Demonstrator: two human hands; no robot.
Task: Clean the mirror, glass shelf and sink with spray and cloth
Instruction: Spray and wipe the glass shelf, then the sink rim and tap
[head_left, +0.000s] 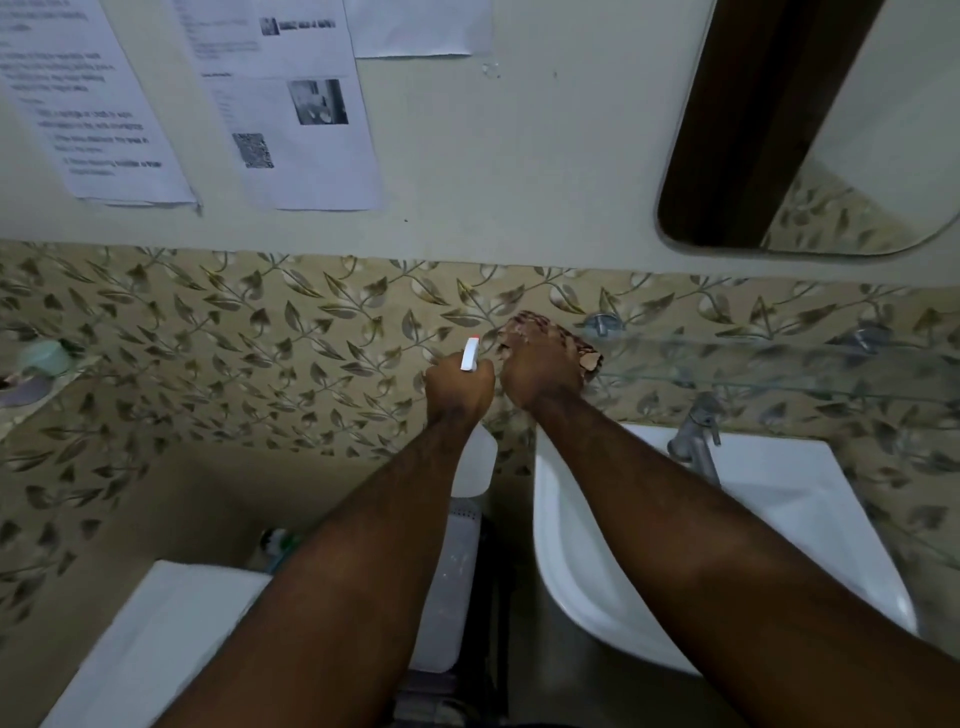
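My left hand (460, 387) grips a white spray bottle (475, 457); its nozzle with an orange tip (470, 353) sticks up above my fist. Close beside it, my right hand (540, 369) is closed on a brown patterned cloth (584, 353), which touches the left end of the glass shelf (779, 371). The shelf runs to the right along the leaf-patterned tiles. Below it is the white sink (769, 499) with a metal tap (698, 431). The mirror (831, 130) hangs at the upper right.
Printed papers (291, 104) are stuck on the wall at the upper left. A white toilet tank (171, 623) stands at the lower left, with a white bin-like object (452, 571) between it and the sink. A small ledge with items (36, 364) is at the far left.
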